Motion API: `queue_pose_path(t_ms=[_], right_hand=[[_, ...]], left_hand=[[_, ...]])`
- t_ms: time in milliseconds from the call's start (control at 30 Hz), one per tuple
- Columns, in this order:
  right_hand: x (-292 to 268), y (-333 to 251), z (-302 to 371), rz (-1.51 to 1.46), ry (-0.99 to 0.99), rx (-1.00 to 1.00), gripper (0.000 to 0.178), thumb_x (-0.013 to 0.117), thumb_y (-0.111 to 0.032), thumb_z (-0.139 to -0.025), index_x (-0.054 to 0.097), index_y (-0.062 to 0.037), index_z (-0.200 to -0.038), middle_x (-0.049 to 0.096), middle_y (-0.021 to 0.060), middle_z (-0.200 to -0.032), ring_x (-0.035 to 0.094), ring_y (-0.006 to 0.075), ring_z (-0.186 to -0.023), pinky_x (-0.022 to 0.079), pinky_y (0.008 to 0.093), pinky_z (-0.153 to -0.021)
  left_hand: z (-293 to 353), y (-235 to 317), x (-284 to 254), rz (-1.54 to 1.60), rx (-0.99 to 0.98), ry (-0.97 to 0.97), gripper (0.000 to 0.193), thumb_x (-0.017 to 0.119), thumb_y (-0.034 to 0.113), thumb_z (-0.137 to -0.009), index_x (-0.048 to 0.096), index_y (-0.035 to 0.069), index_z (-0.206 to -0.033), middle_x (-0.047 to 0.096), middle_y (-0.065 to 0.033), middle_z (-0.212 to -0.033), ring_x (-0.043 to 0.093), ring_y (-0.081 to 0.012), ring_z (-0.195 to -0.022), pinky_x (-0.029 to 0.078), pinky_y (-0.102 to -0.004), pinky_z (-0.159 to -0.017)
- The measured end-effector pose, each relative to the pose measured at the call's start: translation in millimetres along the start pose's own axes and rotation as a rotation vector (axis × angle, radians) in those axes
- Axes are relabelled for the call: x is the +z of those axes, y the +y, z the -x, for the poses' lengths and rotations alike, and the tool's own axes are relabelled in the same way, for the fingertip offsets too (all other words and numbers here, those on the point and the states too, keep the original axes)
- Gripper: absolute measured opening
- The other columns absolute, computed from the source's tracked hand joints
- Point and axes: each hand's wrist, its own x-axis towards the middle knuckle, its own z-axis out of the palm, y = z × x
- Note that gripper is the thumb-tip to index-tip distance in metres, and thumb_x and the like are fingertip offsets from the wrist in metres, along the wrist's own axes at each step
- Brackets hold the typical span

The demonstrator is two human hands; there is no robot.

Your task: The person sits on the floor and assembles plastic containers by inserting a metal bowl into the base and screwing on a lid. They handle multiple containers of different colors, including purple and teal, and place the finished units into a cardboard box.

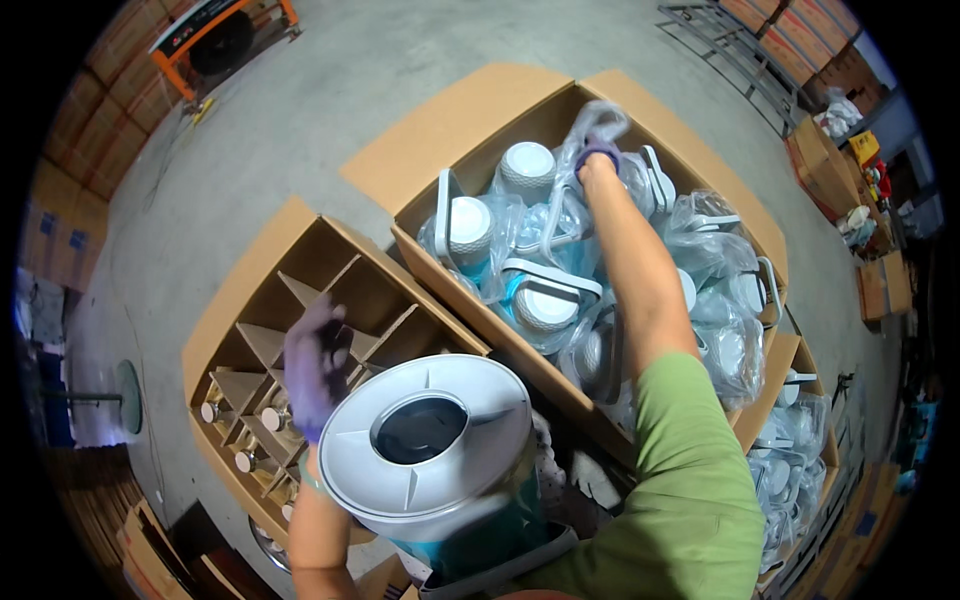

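Note:
My right hand, in a purple glove, reaches into an open cardboard box full of bagged white-and-teal jugs, and grips the clear plastic bag of one of them near the box's far side. My left hand, also purple-gloved and blurred, hovers over a second cardboard box with cardboard dividers; its fingers look spread and hold nothing. A large teal jug with a white lid stands close below me, between my arms.
Several small bottles with white caps sit in the divider cells. Another box of bagged jugs lies at the right. Stacked cartons line the left edge, an orange machine stands far left, and grey concrete floor lies beyond.

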Motion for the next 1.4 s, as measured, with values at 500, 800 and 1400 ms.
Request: queue_pose_path(t_ms=[500, 800, 1400], right_hand=[[7.6, 8.7, 343.7, 0.034, -1.256, 1.016, 0.019, 0.061, -0.014, -0.090, 0.066, -0.0001, -0.104, 0.065, 0.0078, -0.089, 0.061, 0.0132, -0.074, 0.048, 0.0227, -0.063], [-57.2, -40.7, 416.4, 0.353, -1.439, -0.128, 0.024, 0.068, -0.006, -0.087, 0.069, -0.0015, -0.111, 0.068, 0.0107, -0.103, 0.064, 0.0158, -0.091, 0.052, 0.0265, -0.078], [-163.1, -110.1, 524.5, 1.328, -1.812, -0.464, 0.032, 0.061, -0.015, -0.075, 0.065, -0.0011, -0.103, 0.064, 0.0183, -0.102, 0.063, 0.0354, -0.094, 0.051, 0.0410, -0.085]], left_hand=[[-92.5, -57.1, 93.9, 0.390, -0.599, -0.650, 0.047, 0.053, 0.018, -0.098, 0.039, 0.001, -0.140, 0.055, -0.0149, -0.131, 0.056, -0.0236, -0.115, 0.047, -0.0332, -0.098], [-52.8, -27.1, 4.8, 0.646, -0.531, -0.410, 0.029, 0.045, 0.005, -0.099, 0.054, 0.004, -0.127, 0.060, -0.0127, -0.126, 0.057, -0.0230, -0.116, 0.051, -0.0382, -0.096], [239.4, -0.4, -159.8, -0.889, 0.559, -0.906, 0.039, 0.066, 0.011, -0.067, 0.066, 0.010, -0.106, 0.067, -0.0107, -0.096, 0.063, -0.0311, -0.090, 0.044, -0.0453, -0.100]])
